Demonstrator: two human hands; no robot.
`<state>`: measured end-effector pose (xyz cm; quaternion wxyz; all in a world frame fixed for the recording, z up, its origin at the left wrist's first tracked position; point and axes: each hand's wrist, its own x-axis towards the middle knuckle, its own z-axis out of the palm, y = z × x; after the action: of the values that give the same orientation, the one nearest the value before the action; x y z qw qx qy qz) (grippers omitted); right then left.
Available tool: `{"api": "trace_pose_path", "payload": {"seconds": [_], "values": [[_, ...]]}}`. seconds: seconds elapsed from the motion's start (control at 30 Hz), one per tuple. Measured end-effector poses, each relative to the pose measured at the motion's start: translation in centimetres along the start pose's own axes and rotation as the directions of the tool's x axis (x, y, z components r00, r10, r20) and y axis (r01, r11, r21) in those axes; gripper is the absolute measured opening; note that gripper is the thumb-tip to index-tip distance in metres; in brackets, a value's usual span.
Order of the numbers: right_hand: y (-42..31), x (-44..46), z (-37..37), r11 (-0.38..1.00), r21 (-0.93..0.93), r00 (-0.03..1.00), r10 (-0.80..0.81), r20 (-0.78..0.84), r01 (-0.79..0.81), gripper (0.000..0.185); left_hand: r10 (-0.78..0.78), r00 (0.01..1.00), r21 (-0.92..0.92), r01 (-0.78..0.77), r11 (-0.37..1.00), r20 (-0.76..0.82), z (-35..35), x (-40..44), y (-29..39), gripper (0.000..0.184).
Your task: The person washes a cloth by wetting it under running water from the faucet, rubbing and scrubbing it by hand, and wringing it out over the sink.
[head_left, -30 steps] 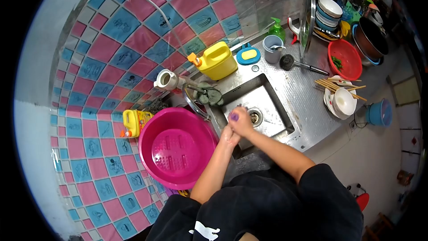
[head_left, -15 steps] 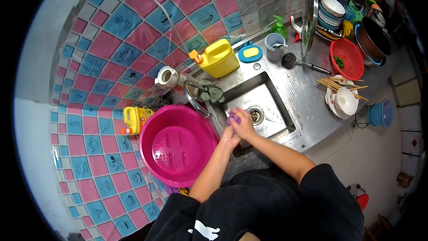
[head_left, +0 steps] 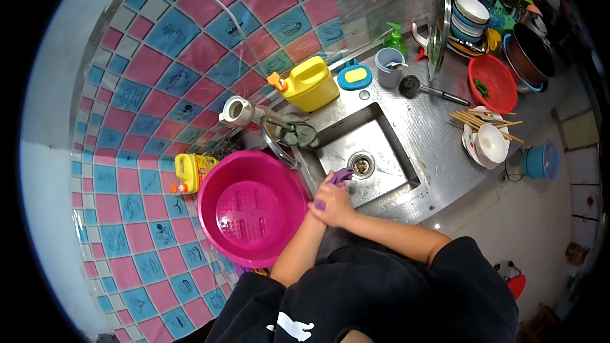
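Both of my hands are closed together above the near side of the steel sink [head_left: 394, 198], low over its front edge. Between them is a soft, twisted purple cloth [head_left: 342, 176]. One end sticks out toward the drain and a small piece shows near my left wrist. My right hand [head_left: 337, 206] wraps over the cloth and covers much of my left hand [head_left: 326, 184], whose fingers grip it from the other side. The middle of the cloth is hidden by my fingers. A pink tub [head_left: 298, 206] stands just left of my hands.
The faucet [head_left: 278, 146] arches between tub and sink. Behind stand a yellow jug [head_left: 312, 86], a blue soap box [head_left: 354, 77] and a grey cup [head_left: 389, 67]. At right are a scrubber [head_left: 412, 87], a red basket [head_left: 492, 82], and chopsticks with white bowls [head_left: 492, 143].
My hands have drawn back slightly toward my body, and my right hand has turned over my left. The purple cloth, bunched up before, now pokes out at both sides.
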<state>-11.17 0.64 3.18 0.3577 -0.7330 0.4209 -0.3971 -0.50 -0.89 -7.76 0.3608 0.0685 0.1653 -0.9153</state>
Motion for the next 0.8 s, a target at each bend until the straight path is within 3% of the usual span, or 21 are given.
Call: {"api": "trace_pose_path", "payload": {"seconds": [0.03, 0.1, 0.13, 0.2, 0.23, 0.27, 0.3, 0.37, 0.4, 0.43, 0.47, 0.5, 0.53, 0.57, 0.63, 0.67, 0.7, 0.73, 0.77, 0.8], "values": [[1.0, 0.4, 0.4, 1.0, 0.001, 1.0, 0.0, -0.003, 0.0, 0.014, 0.134, 0.99, 0.038, -0.135, 0.99, 0.045, 0.3, 0.5, -0.4, 0.026], [2.9, 1.8, 0.7, 0.978, -0.001, 0.974, 0.21, -0.081, -0.211, 0.016, 0.384, 0.912, 0.092, -0.399, 0.912, 0.147, 1.0, 1.6, -1.5, 0.023], [3.4, 2.3, 0.7, 0.99, 0.017, 0.969, 0.141, -0.202, -0.141, 0.016, 0.495, 0.845, 0.105, -0.521, 0.847, 0.201, 1.5, 2.1, -2.2, 0.022], [3.9, 2.6, 0.7, 0.987, 0.025, 0.952, 0.159, -0.261, -0.158, 0.015, 0.597, 0.758, 0.105, -0.638, 0.763, 0.261, 3.1, 2.1, -2.5, 0.021], [3.9, 2.8, 0.6, 0.984, 0.038, 0.931, 0.175, -0.321, -0.172, 0.014, 0.653, 0.752, 0.461, -0.547, 0.699, -0.097, 4.8, 1.3, -2.1, 0.018], [4.0, 2.8, 0.4, 0.955, 0.046, 0.914, 0.292, -0.281, -0.292, 0.016, 0.72, 0.565, 0.721, -0.289, 0.63, -0.403, 6.3, 0.8, -2.0, 0.015], [5.1, 2.7, 0.4, 0.956, 0.045, 0.915, 0.29, -0.28, -0.29, 0.016, 0.721, 0.565, 0.72, -0.291, 0.63, -0.402, 7.2, 0.6, -2.1, 0.015], [8.9, 2.4, 0.5, 0.903, -0.097, 0.893, 0.391, -0.22, -0.419, 0.015, 0.801, 0.475, 0.892, -0.069, 0.446, -0.364, 8.3, 0.4, -2.1, 0.014], [9.6, 2.6, 0.1, 0.9, 0.01, 0.883, 0.43, -0.191, -0.436, 0.018, 0.857, 0.449, 0.952, -0.043, 0.303, -0.252, 7.8, 0.3, -2.2, 0.017], [10.6, 2.7, -0.3, 0.885, 0.115, 0.872, 0.465, -0.154, -0.452, 0.022, 0.86, 0.444, 0.951, -0.046, 0.304, -0.253, 7.6, 0.3, -2.3, 0.017], [11.8, 3.1, -0.3, 0.884, 0.241, 0.892, 0.437, -0.119, -0.401, 0.029, 0.871, 0.467, 0.988, 0.087, 0.129, -0.155, 7.5, 0.4, -2.3, 0.021], [13.1, 3.7, 0.1, 0.681, 0.542, 0.822, 0.568, 0.035, -0.493, 0.036, 0.863, 0.502, 0.976, 0.212, -0.056, -0.06, 7.3, 0.5, -2.4, 0.026], [11.3, 5.1, -1.8, 0.624, 0.517, 0.793, 0.572, 0.208, -0.586, 0.037, 0.863, 0.504, 0.974, 0.178, -0.14, 0.032, 5.5, 1.0, -2.1, 0.034], [9.2, 6.4, -3.8, 0.568, 0.474, 0.738, 0.562, 0.373, -0.673, 0.038, 0.832, 0.55, 0.923, 0.278, -0.268, 0.076, 6.0, 1.2, -2.6, 0.038], [11.0, 6.4, -3.2, 0.868, 0.111, 0.798, 0.387, 0.461, -0.485, 0.036, 0.833, 0.518, 0.898, 0.246, -0.364, 0.195, 7.2, 2.0, -3.9, 0.041], [11.6, 6.3, -2.8, 0.911, 0.017, 0.842, 0.373, 0.391, -0.412, 0.034, 0.83, 0.546, 0.874, 0.344, -0.342, 0.11, 6.2, 2.0, -3.4, 0.05], [11.1, 6.4, -2.8, 0.937, -0.084, 0.881, 0.347, 0.323, -0.339, 0.033, 0.828, 0.549, 0.875, 0.34, -0.345, 0.114, 5.7, 2.0, -3.5, 0.05], [10.5, 6.4, -2.8, 0.938, -0.086, 0.882, 0.345, 0.321, -0.336, 0.033, 0.875, 0.452, 0.908, 0.271, -0.319, 0.173, 5.0, 2.0, -3.8, 0.054], [9.8, 6.2, -2.6, 0.905, -0.132, 0.889, 0.424, 0.172, -0.405, 0.033, 0.913, 0.344, 0.933, 0.198, -0.299, 0.22, 4.4, 2.0, -3.8, 0.058], [8.8, 6.1, -2.5, 0.863, -0.164, 0.873, 0.487, 0.018, -0.478, 0.034, 0.946, 0.318, 0.988, 0.113, -0.104, 0.063, 4.7, 1.7, -3.7, 0.059]]}}
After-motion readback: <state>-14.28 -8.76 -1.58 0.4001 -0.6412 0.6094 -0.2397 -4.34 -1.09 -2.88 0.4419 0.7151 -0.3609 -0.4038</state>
